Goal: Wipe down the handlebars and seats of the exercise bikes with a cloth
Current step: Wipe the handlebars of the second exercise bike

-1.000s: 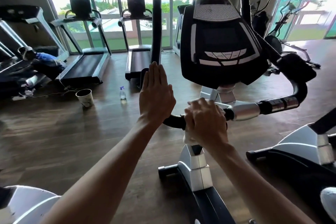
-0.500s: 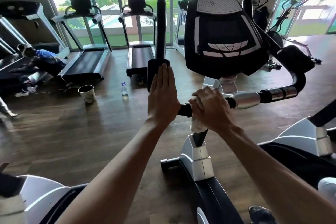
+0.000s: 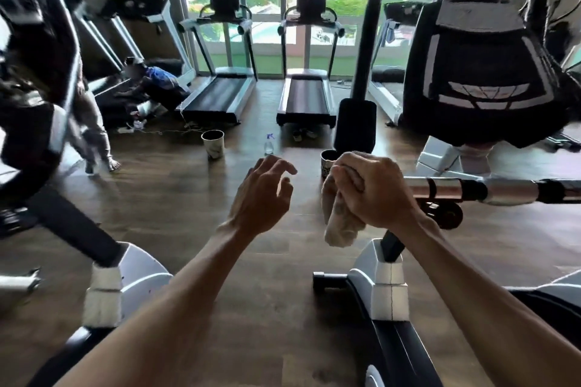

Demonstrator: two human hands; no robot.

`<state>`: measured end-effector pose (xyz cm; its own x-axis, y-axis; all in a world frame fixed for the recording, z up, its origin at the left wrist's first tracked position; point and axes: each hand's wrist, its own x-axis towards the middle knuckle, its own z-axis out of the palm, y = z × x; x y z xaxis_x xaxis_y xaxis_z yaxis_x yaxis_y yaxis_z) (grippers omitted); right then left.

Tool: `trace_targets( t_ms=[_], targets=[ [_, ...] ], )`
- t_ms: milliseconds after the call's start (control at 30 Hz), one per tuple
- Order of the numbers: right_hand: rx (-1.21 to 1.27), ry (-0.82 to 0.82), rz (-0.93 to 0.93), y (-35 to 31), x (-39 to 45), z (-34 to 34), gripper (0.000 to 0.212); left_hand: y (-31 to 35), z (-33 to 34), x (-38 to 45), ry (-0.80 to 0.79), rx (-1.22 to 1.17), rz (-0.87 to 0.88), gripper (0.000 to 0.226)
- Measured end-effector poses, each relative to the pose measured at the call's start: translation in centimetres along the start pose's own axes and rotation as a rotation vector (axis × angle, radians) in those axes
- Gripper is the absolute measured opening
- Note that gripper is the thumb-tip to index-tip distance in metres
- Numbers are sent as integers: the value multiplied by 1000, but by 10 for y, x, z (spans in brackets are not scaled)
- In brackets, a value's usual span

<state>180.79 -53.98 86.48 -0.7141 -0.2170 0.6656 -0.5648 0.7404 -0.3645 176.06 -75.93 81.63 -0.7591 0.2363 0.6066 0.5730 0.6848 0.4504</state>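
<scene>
An exercise bike stands at the right, its black console point(image 3: 481, 72) above a silver and black handlebar point(image 3: 490, 190) running right. My right hand point(image 3: 377, 192) grips a beige cloth point(image 3: 341, 223) at the handlebar's left end; the cloth hangs below my fist. The bar's upright left grip point(image 3: 361, 78) rises just behind it. My left hand point(image 3: 264, 195) hovers in the air left of the bar, fingers loosely curled, holding nothing. A second bike point(image 3: 47, 104) stands at the left, blurred. No seat is in view.
A paper cup point(image 3: 213, 144) and a small spray bottle point(image 3: 268, 144) stand on the wooden floor ahead. Treadmills point(image 3: 220, 97) line the windows. One person crouches at the left treadmill point(image 3: 157, 78); another person's legs point(image 3: 91, 135) pass at left.
My view swung left. My left hand came off the upright grip, and its flat fingers have curled loosely. My right hand slid the cloth left along the bar to its end.
</scene>
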Motion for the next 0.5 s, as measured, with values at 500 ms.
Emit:
trace_targets(
  t_ms=[500],
  targets=[
    [-83, -284, -80, -33, 98, 149, 46, -138, -91, 16, -191, 169, -349, 18]
  ],
)
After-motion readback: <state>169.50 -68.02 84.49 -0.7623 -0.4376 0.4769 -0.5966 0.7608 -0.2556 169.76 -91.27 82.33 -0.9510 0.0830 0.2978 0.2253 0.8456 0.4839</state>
